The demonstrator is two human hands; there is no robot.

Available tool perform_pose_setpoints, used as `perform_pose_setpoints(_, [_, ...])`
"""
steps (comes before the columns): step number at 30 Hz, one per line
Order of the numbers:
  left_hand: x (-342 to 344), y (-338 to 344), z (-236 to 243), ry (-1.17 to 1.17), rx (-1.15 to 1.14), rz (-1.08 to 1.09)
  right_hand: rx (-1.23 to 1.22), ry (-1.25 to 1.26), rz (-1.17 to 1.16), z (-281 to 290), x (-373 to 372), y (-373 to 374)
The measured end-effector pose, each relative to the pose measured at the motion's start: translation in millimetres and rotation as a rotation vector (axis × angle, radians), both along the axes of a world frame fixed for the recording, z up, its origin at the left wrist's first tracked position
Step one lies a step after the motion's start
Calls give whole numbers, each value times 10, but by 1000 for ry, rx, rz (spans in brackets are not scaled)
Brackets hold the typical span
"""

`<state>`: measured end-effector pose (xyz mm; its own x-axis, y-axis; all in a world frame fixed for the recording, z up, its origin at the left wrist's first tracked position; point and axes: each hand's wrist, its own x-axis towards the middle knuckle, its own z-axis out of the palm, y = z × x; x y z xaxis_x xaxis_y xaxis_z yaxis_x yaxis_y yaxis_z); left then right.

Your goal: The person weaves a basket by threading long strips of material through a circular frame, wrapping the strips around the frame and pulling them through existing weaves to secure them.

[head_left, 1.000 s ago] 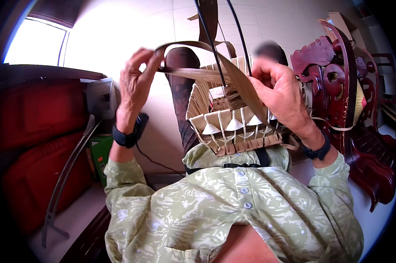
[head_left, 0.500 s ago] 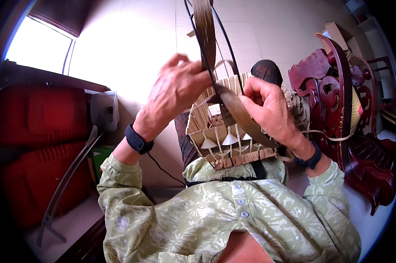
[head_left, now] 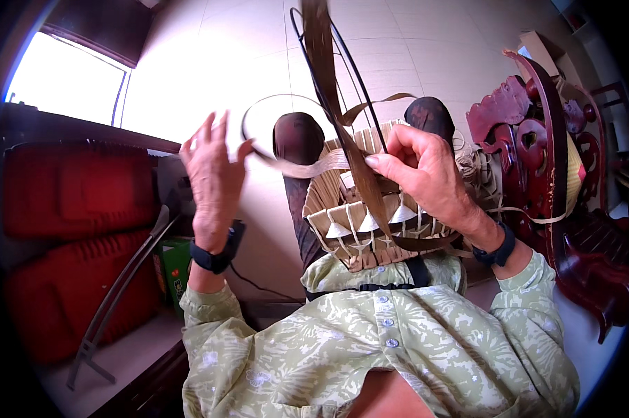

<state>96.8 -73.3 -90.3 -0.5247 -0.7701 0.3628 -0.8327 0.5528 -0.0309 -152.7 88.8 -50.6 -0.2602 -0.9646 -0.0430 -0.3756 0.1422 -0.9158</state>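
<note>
I see the right hand (head_left: 426, 171) pinching a brown strip (head_left: 349, 150) over the woven basket (head_left: 370, 223); left hand (head_left: 213, 171) spread, released beside a pale strip (head_left: 293, 167); green box (head_left: 175, 268) below.

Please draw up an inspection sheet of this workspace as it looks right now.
Surface: pale tiled floor.
Job's things: half-woven basket on the lap; long brown strip rising from it.
Clutter: green box, grey bent bar.
Hands: left hand open, fingertips at a pale looped strip; right hand, grip closed on the long brown strip.
Cables: thin black wire.
Surroundings: red cushions, carved dark-red chair, bright window.
</note>
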Motion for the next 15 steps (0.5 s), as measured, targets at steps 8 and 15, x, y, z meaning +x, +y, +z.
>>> perform_pose_setpoints(8, [-916, 101, 81, 233, 90, -865, -1, -6, 3, -30, 2, 38])
perform_pose_setpoints(15, [396, -447, -133, 69, 66, -179, 27, -38, -21, 93, -4, 20])
